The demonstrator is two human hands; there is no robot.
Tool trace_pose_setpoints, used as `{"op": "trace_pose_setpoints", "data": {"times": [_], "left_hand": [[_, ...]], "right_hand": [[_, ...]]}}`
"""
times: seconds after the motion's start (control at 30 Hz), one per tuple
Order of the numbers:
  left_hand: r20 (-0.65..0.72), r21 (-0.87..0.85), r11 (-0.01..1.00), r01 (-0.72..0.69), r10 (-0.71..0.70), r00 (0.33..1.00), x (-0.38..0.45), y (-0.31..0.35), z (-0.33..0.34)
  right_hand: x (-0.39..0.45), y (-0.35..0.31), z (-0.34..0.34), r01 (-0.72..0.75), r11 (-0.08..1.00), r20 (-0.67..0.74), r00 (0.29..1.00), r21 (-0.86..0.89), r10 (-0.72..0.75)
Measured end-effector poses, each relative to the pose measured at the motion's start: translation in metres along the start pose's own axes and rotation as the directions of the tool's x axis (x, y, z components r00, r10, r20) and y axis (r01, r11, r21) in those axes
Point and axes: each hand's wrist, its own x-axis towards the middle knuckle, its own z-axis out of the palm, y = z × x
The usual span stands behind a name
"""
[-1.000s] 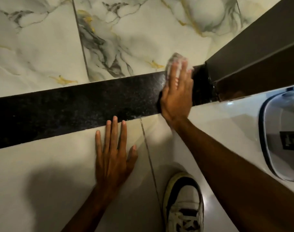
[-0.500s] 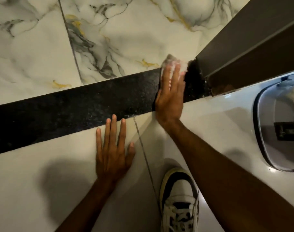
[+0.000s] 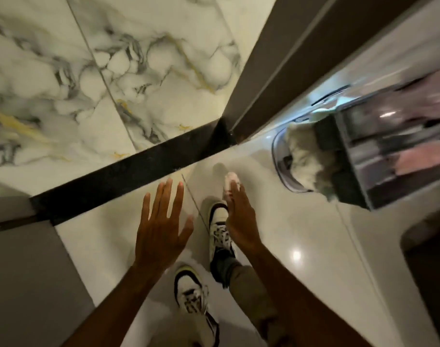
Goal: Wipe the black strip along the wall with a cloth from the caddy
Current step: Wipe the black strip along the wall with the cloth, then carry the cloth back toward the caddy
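Observation:
The black strip point(image 3: 128, 179) runs slantwise between the marbled wall tiles and the pale floor. My right hand point(image 3: 241, 216) hovers in the air away from the strip, holding a small pale cloth point(image 3: 230, 180) that sticks out past the fingertips. My left hand point(image 3: 162, 224) is lifted off the floor, fingers spread, holding nothing. At the right stands the clear caddy point(image 3: 379, 151) with fluffy white cloths point(image 3: 306, 156) spilling from its near end.
A dark brown door frame point(image 3: 276, 71) meets the strip's right end. A grey panel point(image 3: 26, 271) fills the lower left. My two sneakers point(image 3: 220, 221) stand on the glossy floor tiles below the hands. A dark shape sits at the right edge.
My right hand has come off the strip with the cloth and pulled back. My left hand has lifted from the floor. The view has risen and swung, showing the caddy and both feet.

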Motion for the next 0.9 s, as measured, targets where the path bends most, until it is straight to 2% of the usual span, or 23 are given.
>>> {"op": "trace_pose_setpoints", "data": {"times": [0.07,0.17,0.33,0.43,0.6,0.77,0.83,0.9], "left_hand": [[0.011,-0.023,0.996,-0.087,0.087,0.996,-0.02,0.026,-0.061],[0.042,-0.034,0.966,-0.255,0.256,0.966,-0.029,0.072,-0.142],[0.094,-0.051,0.863,-0.502,0.505,0.858,0.012,0.152,-0.202],[0.153,-0.025,0.813,-0.582,0.578,0.802,0.049,0.203,-0.201],[0.29,0.023,0.756,-0.654,0.621,0.728,0.109,0.265,-0.165],[0.384,0.124,0.655,-0.746,0.661,0.645,0.165,0.294,-0.118],[0.392,0.138,0.652,-0.746,0.656,0.645,0.188,0.303,-0.094],[0.401,0.152,0.648,-0.746,0.65,0.646,0.207,0.311,-0.071]], "right_hand": [[-0.062,-0.025,-0.042,0.031,0.999,-0.083,0.996,-0.025,-0.033],[-0.135,-0.052,-0.118,-0.014,0.999,-0.242,0.97,-0.034,0.005],[-0.179,-0.058,-0.224,-0.054,0.994,-0.452,0.887,0.091,0.089],[-0.168,-0.041,-0.266,-0.081,0.987,-0.527,0.837,0.141,0.144],[-0.105,-0.003,-0.301,-0.12,0.942,-0.557,0.781,0.313,0.284],[-0.027,0.031,-0.319,-0.147,0.882,-0.485,0.788,0.448,0.378],[0.002,0.044,-0.323,-0.152,0.879,-0.462,0.803,0.452,0.376],[0.029,0.056,-0.324,-0.185,0.889,-0.496,0.773,0.42,0.395]]}}
